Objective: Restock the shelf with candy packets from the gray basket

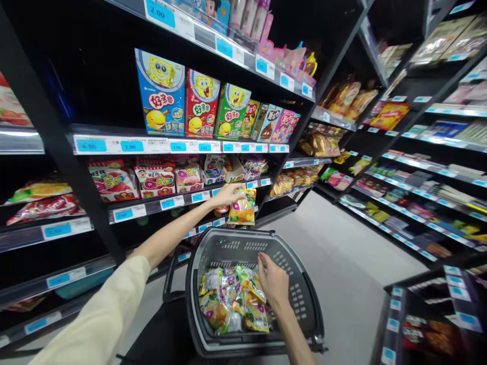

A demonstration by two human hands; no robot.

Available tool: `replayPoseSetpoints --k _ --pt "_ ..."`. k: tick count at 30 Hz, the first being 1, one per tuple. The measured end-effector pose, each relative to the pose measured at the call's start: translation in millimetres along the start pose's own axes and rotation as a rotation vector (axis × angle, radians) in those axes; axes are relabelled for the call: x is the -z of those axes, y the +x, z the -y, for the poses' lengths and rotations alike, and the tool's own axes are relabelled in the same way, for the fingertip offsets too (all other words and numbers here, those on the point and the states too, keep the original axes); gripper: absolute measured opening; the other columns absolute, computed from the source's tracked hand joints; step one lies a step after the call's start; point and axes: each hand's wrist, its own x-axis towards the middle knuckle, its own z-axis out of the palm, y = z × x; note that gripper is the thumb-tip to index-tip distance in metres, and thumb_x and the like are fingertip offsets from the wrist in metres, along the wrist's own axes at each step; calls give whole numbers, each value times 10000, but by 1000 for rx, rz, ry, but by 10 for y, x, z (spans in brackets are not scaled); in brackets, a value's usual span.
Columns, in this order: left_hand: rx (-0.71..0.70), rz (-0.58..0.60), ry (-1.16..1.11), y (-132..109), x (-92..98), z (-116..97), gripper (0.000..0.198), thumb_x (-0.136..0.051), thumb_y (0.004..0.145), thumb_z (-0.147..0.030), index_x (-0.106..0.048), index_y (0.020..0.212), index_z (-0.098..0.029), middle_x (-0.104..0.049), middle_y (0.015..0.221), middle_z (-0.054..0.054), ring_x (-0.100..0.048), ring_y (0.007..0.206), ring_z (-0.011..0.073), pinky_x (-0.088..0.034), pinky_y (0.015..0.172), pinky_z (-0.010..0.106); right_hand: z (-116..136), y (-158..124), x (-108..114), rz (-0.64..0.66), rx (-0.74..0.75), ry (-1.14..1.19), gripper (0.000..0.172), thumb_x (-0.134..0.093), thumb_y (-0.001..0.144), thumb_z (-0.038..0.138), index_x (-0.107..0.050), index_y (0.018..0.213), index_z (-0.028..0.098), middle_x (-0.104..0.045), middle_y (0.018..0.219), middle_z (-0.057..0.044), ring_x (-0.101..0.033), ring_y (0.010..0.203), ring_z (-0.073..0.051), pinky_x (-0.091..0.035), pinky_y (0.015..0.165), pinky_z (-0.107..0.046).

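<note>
At the shelf edge, my left hand [229, 194] grips the top of an orange-and-yellow gummy candy packet [243, 208]. The packet hangs upright in front of the lower price tags, above the far rim of a grey shopping basket [304, 263]. My right hand [274, 281] is inside the basket with its fingers curled together; I see nothing between them. Just left of it, several candy packets [222, 299] in yellow, purple and green lie heaped on the basket floor. My right palm is hidden.
Boxed snacks [163, 96] stand on the shelf above my left hand. Red-and-white candy bags [155, 177] sit in display boxes below them. The pale floor [342, 263] runs right, toward more shelves. A low rack [429, 324] stands at the lower right.
</note>
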Motion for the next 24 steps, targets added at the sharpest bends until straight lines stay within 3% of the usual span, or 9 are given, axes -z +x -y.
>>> replayPoseSetpoints --k 5,10,14,19,22,24 --pt "63 -116 64 143 519 -32 331 -643 830 -332 -716 1111 -174 -753 1078 47 -673 984 230 -487 927 313 59 23 32 104 -11 -45 360 -418 1041 297 -703 1243 207 -772 1155 -68 -758 1001 -253 -517 798 -284" --pt "58 -184 96 284 754 51 308 -617 834 -294 -687 1103 -162 -748 1055 50 -678 948 226 -504 936 336 108 13 74 180 -6 -80 334 -428 1048 245 -695 1245 206 -775 1142 -56 -751 1024 -250 -509 810 -281" --pt "85 -272 66 467 788 111 286 -610 845 -234 -667 1114 -155 -738 1092 72 -679 1052 233 -508 981 335 96 -8 96 196 -1 -99 321 -449 1044 243 -706 1234 212 -779 1121 -66 -752 1015 -226 -498 802 -252" --pt "119 -393 133 661 653 123 241 -548 904 -183 -682 1101 -149 -722 1172 109 -654 1154 237 -463 1081 338 44 -47 123 185 -3 -97 335 -432 1048 239 -717 1223 220 -778 1117 -65 -752 999 -210 -496 801 -247" --pt "294 -449 212 796 560 155 332 -513 933 -199 -649 1234 -158 -701 1246 136 -628 1229 265 -462 1087 347 27 -78 161 195 2 -82 343 -422 1050 225 -718 1223 221 -768 1160 -58 -746 1027 -206 -497 823 -250" --pt "440 -407 279 915 537 184 389 -516 938 -224 -615 1307 -153 -692 1256 162 -626 1241 293 -482 1055 356 18 -101 189 196 -2 -69 340 -424 1052 225 -718 1223 225 -764 1175 -48 -741 1043 -205 -495 830 -250"
